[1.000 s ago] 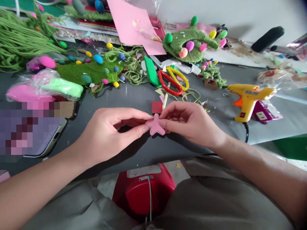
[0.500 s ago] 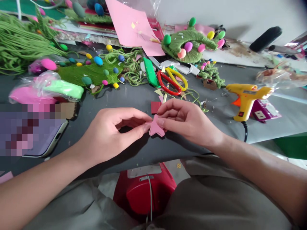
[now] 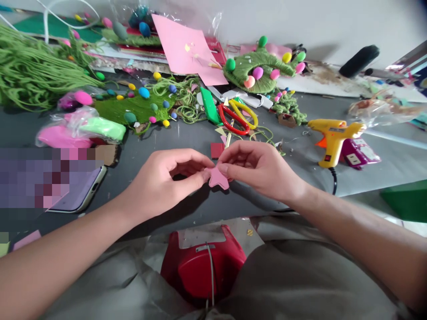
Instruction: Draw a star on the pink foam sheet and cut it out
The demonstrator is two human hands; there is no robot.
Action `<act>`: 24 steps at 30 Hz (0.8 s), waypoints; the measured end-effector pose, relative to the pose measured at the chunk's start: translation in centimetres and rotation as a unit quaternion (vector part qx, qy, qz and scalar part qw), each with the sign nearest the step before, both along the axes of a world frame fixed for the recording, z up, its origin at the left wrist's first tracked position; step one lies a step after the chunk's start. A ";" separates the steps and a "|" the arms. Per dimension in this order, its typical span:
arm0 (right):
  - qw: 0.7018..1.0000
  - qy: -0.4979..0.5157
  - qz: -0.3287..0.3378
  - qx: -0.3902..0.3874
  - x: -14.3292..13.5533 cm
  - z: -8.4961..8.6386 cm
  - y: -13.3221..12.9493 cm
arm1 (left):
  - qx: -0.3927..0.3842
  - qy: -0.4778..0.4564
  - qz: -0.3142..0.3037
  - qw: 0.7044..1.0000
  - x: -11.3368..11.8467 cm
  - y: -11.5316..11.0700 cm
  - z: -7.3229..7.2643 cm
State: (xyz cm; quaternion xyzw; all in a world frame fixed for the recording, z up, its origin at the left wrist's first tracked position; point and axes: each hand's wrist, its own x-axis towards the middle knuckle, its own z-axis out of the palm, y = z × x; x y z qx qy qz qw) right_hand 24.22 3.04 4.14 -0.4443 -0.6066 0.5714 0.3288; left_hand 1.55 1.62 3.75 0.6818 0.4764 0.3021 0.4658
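Cluttered grey craft table (image 3: 187,138): left hand (image 3: 163,184) and right hand (image 3: 260,166) pinch a small pink star (image 3: 218,178) between their fingertips, just above it. Pinched only by its points, the star could bend or slip down among the scraps just beyond the fingers.

Bare grey table (image 3: 187,142) before hands; scissors (image 3: 233,118), glue gun (image 3: 332,135) beyond

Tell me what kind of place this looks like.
Probably a craft worktable. Both hands pinch a pink star cutout over a dark table strewn with green yarn, scissors and a yellow glue gun.
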 end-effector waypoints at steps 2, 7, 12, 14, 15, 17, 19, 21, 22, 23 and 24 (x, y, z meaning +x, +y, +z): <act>1.000 0.001 -0.021 0.008 -0.1 0.2 0.0 | -0.016 -0.020 0.006 1.000 0.1 0.0 0.1; 0.997 0.025 -0.069 0.035 -0.1 0.5 0.2 | -0.017 -0.007 0.010 1.000 0.6 -0.3 -0.3; 0.997 0.020 -0.066 0.031 -0.1 0.5 0.1 | 0.058 0.038 0.033 0.997 0.8 -0.7 -0.7; 0.997 0.008 -0.068 0.032 -0.2 0.5 0.1 | 0.060 0.033 0.038 0.997 0.7 -0.8 -0.7; 0.997 0.003 -0.069 0.031 -0.2 0.4 0.1 | 0.058 0.029 0.038 0.997 0.7 -0.9 -0.7; 0.997 0.005 -0.068 0.023 -0.1 0.3 0.2 | 0.055 0.023 0.035 0.998 0.6 -0.9 -0.7; 0.998 0.017 -0.062 0.012 -0.1 0.1 0.2 | 0.054 0.020 0.028 0.998 0.5 -0.8 -0.7; 0.998 0.024 -0.050 -0.002 -0.2 -0.2 0.1 | 0.055 0.023 0.019 0.998 0.5 -0.8 -0.8; 0.999 0.026 -0.043 -0.008 -0.2 -0.2 0.1 | 0.057 0.026 0.017 0.998 0.5 -0.8 -0.8; 0.999 0.025 -0.037 -0.014 -0.3 -0.3 0.0 | 0.060 0.029 0.017 0.998 0.5 -0.7 -0.9; 0.999 0.025 -0.033 -0.018 -0.4 -0.3 0.0 | 0.063 0.032 0.018 0.997 0.5 -0.7 -0.9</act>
